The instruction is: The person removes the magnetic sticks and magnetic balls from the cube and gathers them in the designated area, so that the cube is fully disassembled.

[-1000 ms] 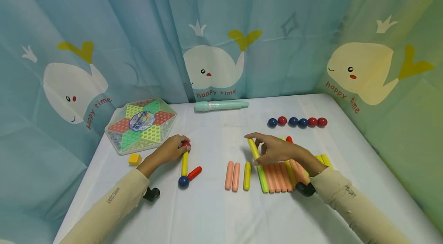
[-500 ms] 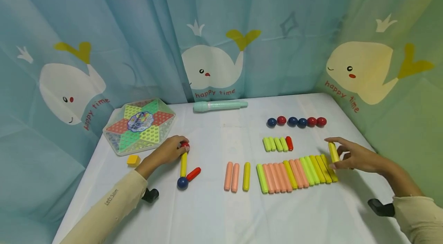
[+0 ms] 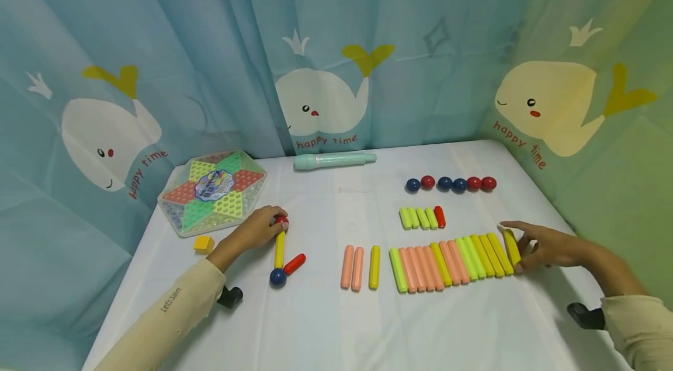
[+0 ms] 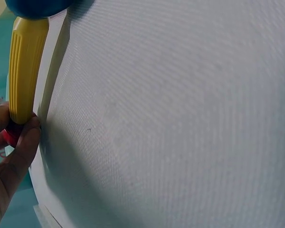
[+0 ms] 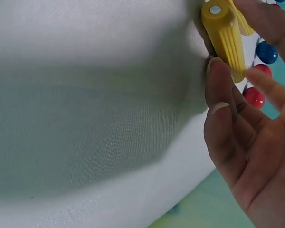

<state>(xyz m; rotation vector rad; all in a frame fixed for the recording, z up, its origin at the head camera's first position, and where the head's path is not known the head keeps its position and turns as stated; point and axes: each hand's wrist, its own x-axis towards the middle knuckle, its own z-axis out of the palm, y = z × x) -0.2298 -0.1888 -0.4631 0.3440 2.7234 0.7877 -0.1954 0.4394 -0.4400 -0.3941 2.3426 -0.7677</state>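
At lower right of the head view:
right hand [image 3: 547, 247]: fingers pinch ribbed yellow plastic stick [image 3: 511, 247], touching the stick row [image 3: 447, 261] end.
left hand [image 3: 257, 229]: fingers curled on red ball [image 3: 282, 220] atop yellow rod [image 3: 279, 249].
tip: lower the stick flat, parallel, flush with its neighbour; release gently.

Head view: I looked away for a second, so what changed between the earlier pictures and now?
The right hand carried a yellow stick from the middle rightward and lowered it to the right end of the stick row, still pinching it. The left hand stayed on the red ball.

whale-print curtains [image 3: 326, 55], white table [image 3: 326, 324]
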